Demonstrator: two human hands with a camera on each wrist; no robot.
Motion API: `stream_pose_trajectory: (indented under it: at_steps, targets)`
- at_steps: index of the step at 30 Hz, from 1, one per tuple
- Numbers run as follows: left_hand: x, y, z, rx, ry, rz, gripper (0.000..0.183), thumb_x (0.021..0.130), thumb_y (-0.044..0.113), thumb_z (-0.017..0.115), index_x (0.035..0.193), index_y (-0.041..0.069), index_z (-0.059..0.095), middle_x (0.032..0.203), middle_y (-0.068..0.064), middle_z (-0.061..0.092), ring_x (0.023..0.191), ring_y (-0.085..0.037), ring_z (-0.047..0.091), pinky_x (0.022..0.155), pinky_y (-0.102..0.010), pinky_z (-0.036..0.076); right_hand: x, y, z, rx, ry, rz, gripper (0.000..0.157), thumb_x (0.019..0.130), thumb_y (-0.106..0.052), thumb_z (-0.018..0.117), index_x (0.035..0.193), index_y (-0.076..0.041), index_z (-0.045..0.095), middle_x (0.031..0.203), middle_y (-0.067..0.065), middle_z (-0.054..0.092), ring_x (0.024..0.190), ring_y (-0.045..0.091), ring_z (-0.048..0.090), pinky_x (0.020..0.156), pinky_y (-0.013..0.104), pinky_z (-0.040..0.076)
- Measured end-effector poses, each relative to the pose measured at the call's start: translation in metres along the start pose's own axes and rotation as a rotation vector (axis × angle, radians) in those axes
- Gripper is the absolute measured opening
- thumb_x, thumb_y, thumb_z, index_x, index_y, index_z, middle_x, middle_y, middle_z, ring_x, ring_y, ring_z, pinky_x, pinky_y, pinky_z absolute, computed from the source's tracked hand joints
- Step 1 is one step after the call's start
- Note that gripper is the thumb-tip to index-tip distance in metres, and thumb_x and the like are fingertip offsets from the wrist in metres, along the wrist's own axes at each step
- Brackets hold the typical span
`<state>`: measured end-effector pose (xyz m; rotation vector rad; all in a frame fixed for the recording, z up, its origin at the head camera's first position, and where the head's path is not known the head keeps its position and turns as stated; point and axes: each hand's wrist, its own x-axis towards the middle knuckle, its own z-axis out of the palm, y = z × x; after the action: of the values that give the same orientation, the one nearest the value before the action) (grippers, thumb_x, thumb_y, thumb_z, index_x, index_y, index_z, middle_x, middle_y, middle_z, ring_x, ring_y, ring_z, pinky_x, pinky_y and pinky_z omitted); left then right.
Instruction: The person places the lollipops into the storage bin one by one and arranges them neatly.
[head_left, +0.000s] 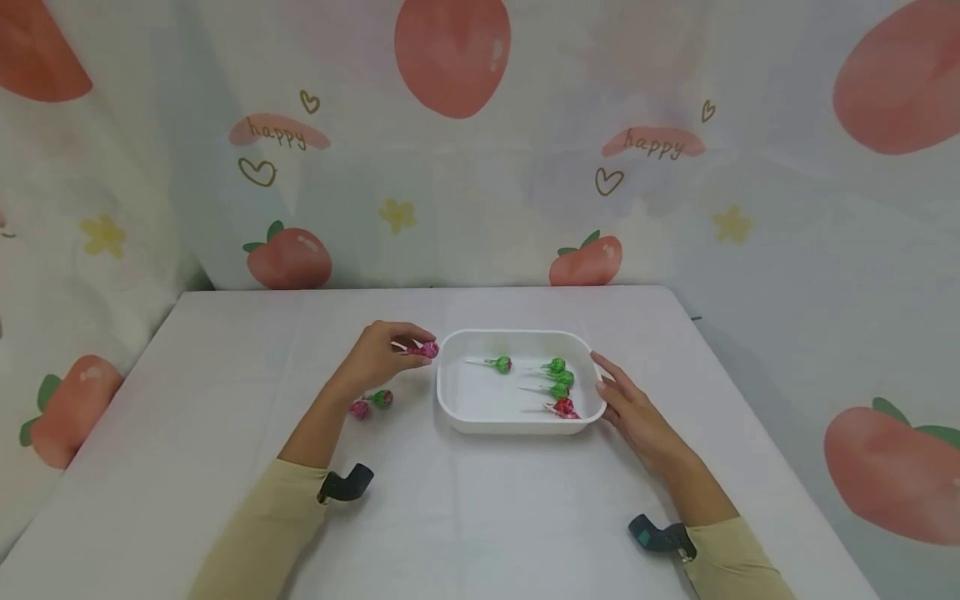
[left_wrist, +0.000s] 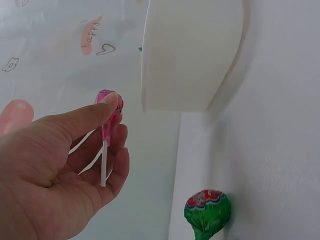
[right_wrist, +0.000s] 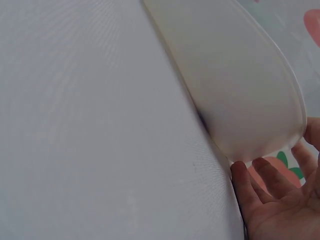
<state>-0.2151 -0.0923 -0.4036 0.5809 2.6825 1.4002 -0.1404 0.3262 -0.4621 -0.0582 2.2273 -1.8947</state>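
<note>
My left hand (head_left: 382, 350) pinches a pink-wrapped lollipop (left_wrist: 106, 112) between thumb and fingers, just outside the tray's left end. Its white stick points back toward the palm. The white tray (head_left: 517, 427) has a lollipop with a green wrapper (head_left: 502, 364) lying alone in its left part. Several more lie along its right side, green ones (head_left: 558, 379) above red ones (head_left: 564, 407). At the tray's right end, my right hand (head_left: 637, 417) rests its extended fingers against the outer wall and rim. Below my left hand lie a green lollipop (head_left: 382, 398) and a pink one (head_left: 359, 409).
A white cloth covers the table (head_left: 480, 517), which meets a fruit-printed backdrop (head_left: 465, 208) at the back. More of the same printed cloth hangs at both sides. Each wrist carries a dark camera mount, one at the left sleeve (head_left: 255, 533) and one at the right.
</note>
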Motion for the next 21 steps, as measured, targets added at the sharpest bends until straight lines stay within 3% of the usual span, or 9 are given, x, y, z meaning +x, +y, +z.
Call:
stream_pose_trajectory:
  at_steps: [11,21]
  targets:
    - [0.018,0.021,0.026,-0.016,-0.086,0.049,0.028,0.089,0.008,0.083,0.117,0.012,0.078,0.104,0.001,0.072,0.095,-0.021,0.065,0.081,-0.032,0.057,0.000,-0.001,0.000,0.003,0.004,0.007,0.063,0.109,-0.045,0.049,0.166,-0.033,0.023,0.167,0.017,0.024,0.150,0.035,0.030,0.101,0.018,0.042]
    - [0.028,0.033,0.043,-0.038,-0.116,0.099,0.027,0.087,0.002,0.083,0.113,0.010,0.079,0.104,0.002,0.073,0.094,-0.018,0.065,0.085,-0.031,0.055,-0.001,-0.002,0.001,0.010,-0.005,-0.003,0.062,0.110,-0.043,0.049,0.166,-0.034,0.023,0.167,0.017,0.024,0.150,0.034,0.029,0.102,0.018,0.042]
